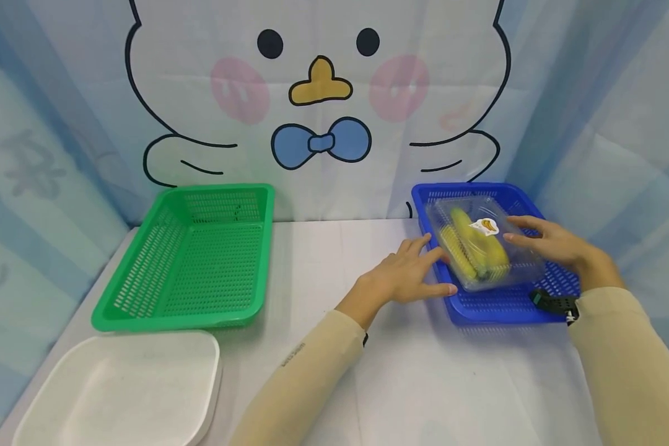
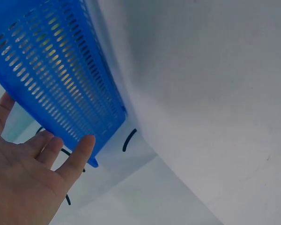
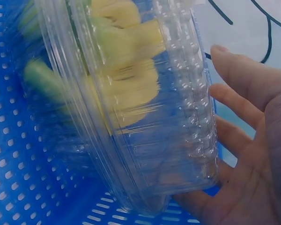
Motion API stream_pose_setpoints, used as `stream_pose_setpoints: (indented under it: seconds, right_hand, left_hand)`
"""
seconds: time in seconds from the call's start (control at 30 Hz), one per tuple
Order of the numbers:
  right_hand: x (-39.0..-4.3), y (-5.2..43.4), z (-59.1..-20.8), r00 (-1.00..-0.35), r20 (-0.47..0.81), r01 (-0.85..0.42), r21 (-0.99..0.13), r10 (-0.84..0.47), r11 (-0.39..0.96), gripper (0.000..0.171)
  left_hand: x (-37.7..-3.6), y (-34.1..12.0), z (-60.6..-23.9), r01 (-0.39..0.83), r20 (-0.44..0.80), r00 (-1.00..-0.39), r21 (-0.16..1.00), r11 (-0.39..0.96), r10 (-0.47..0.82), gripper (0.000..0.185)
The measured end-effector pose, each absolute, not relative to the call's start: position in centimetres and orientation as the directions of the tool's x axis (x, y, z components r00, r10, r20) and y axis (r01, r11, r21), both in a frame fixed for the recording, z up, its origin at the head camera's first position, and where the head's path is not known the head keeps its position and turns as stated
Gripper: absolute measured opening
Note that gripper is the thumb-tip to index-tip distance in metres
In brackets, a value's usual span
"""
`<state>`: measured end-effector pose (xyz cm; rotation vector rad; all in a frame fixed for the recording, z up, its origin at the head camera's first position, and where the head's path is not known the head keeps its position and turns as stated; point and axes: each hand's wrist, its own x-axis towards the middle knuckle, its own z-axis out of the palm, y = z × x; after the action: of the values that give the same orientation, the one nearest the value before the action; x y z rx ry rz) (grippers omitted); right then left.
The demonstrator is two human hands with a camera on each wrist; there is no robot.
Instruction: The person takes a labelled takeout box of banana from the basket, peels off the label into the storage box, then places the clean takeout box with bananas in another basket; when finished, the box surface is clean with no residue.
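A clear plastic lidded box [image 1: 526, 263] [image 3: 131, 103] holding yellow bananas [image 1: 479, 248] with a small sticker lies tilted in the blue basket [image 1: 496, 313] [image 3: 18, 154] at the right of the table. My right hand [image 1: 510, 228] [image 3: 243, 93] lies with straight fingers against the box's right side. My left hand [image 1: 437, 263] [image 2: 47, 140] reaches with straight fingers to the basket's left wall [image 2: 56, 70], its thumb near the box's near corner. Neither hand is curled around anything.
An empty green basket [image 1: 167, 322] stands at the left rear of the white table [image 1: 412, 371]. A white tray [image 1: 122, 384] sits at the front left corner. A cartoon-printed curtain hangs close behind both baskets.
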<state>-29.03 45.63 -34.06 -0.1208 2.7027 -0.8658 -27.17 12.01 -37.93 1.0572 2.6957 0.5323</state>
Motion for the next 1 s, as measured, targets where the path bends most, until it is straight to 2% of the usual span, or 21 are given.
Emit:
stream_pose_setpoints:
  seconds: [0.3,0.6,1.0]
  right_hand:
    - [-28.5,46.8,-34.7,-0.946,-0.257,0.009,-0.627,-0.196,0.779,0.077]
    - [-28.1,47.3,-35.3,-0.912,-0.298,0.062,-0.779,-0.281,0.624,0.078]
    - [-27.8,47.8,-35.1,-0.924,-0.267,0.031,-0.768,-0.275,0.640,0.077]
  left_hand:
    - [-27.3,12.1,-37.4,0.634,-0.064,-0.722,0.337,0.696,0.689,0.064]
    - [-27.5,11.9,-37.5,0.618,-0.044,-0.733,0.374,0.692,0.678,0.058]
    - [-27.5,11.9,-37.6,0.595,-0.060,-0.737,0.416,0.688,0.674,0.060]
